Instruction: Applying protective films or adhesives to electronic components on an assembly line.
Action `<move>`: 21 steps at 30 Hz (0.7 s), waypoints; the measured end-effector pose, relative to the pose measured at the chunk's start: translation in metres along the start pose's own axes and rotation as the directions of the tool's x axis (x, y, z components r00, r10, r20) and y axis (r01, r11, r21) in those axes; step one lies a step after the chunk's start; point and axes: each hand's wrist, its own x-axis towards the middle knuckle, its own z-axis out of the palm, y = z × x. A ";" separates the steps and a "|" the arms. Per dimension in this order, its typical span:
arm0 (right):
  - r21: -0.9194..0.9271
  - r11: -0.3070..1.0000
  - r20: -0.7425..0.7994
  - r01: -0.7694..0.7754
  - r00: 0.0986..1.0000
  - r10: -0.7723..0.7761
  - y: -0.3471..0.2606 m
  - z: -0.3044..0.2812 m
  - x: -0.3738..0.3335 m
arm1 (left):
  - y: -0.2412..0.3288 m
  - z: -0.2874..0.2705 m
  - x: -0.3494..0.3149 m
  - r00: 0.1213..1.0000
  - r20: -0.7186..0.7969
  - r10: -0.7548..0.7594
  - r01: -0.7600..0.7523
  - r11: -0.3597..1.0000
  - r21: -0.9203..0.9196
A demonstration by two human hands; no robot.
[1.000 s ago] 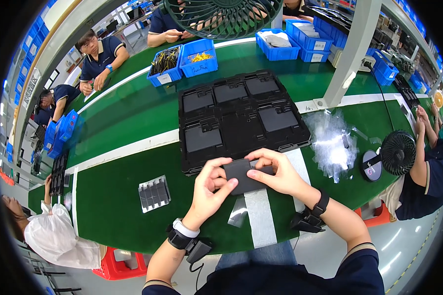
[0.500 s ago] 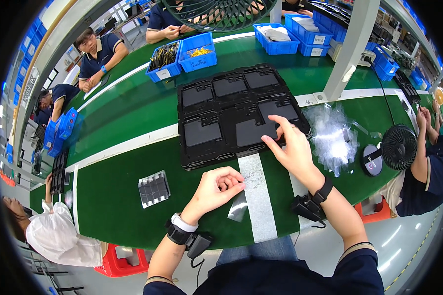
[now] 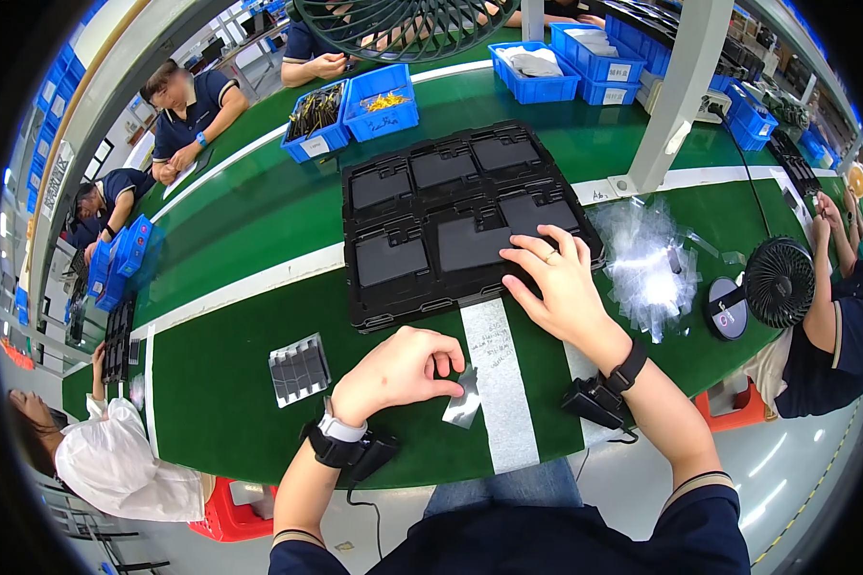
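Note:
My right hand [image 3: 563, 292] rests with spread fingers at the front right of a black tray [image 3: 360, 314]. Its fingertips are at the right end of a flat black notched piece [image 3: 472, 241] in the front middle compartment. Other flat black pieces fill the compartments around it. My left hand [image 3: 403, 372] hovers low over the green table just in front of the tray, fingers bent, thumb and forefinger slightly apart. Beside these fingertips is a small clear film [image 3: 463, 402]; whether they touch it is hard to tell.
A small sheet with dark strips [image 3: 299, 370] lies left. Clear films [image 3: 647, 273] are heaped right of the tray, near a small black fan [image 3: 779, 270]. A grey post [image 3: 676, 115] and blue bins [image 3: 382, 105] stand beyond; a larger fan [image 3: 403, 24] hangs overhead. Co-workers sit around.
The flat black piece has shifted left and slightly away in its compartment. My right hand has flattened and spread at its right end. My left hand has moved slightly left and down, its thumb and forefinger parting.

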 end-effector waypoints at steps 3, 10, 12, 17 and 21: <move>0.012 1.000 0.059 -0.007 0.998 0.006 0.000 0.001 0.000 | -0.007 0.001 0.004 1.000 0.010 -0.016 0.017 0.999 -0.049; -0.108 0.994 0.137 -0.022 0.990 0.037 -0.001 0.004 -0.005 | -0.008 0.004 0.001 0.998 -0.057 -0.034 0.024 0.983 -0.179; -0.167 0.985 0.130 -0.035 0.990 0.057 -0.002 0.007 -0.007 | -0.009 0.004 0.002 0.998 -0.062 -0.030 0.019 0.985 -0.170; -0.172 0.982 0.125 -0.071 0.988 0.094 -0.006 0.008 -0.006 | -0.011 0.005 0.003 0.998 -0.047 -0.046 0.039 0.989 -0.144; -0.081 0.991 0.132 -0.107 0.984 0.117 -0.007 0.000 -0.002 | -0.013 0.006 0.004 0.998 -0.051 -0.041 0.032 0.986 -0.161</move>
